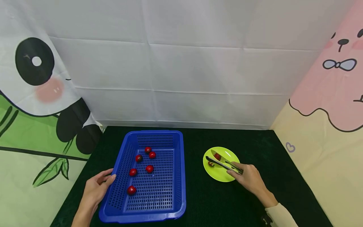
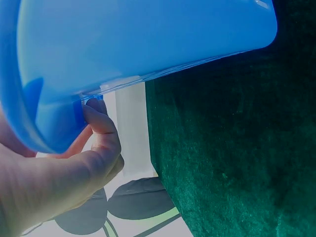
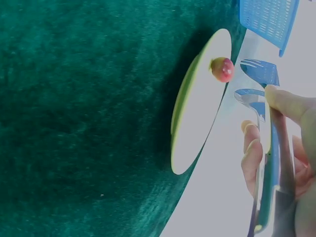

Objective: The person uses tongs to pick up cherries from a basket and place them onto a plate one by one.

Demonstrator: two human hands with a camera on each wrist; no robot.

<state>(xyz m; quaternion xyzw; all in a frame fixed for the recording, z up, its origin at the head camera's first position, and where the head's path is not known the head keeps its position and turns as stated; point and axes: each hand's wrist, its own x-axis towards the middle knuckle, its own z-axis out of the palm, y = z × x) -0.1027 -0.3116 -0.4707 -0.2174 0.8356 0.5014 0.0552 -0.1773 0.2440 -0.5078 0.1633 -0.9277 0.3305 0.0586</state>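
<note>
My left hand (image 1: 97, 188) grips the left rim of a blue plastic basket (image 1: 178, 170), thumb on the rim. In the left wrist view, the fingers (image 2: 101, 129) curl at the basket's rim. Several red cherry tomatoes (image 1: 149, 169) lie in the basket's left and upper parts. On the right, my right hand (image 1: 249, 178) holds metal tongs (image 1: 227, 165), their ends spread above a lime-green plate (image 1: 221, 178). A cherry tomato (image 1: 217, 156) shows between the tong arms, and another red piece (image 1: 211, 164) is partly hidden below one arm. The right wrist view shows a tomato (image 3: 223, 69) on the plate, apart from the tong ends.
A dark green cloth (image 1: 195, 195) covers the table, with a strip of it between basket and plate. A white curtain (image 1: 193, 69) hangs along the back edge. Printed cartoon panels flank both sides, a panda (image 1: 34, 63) left and a pink figure (image 1: 331, 91) right.
</note>
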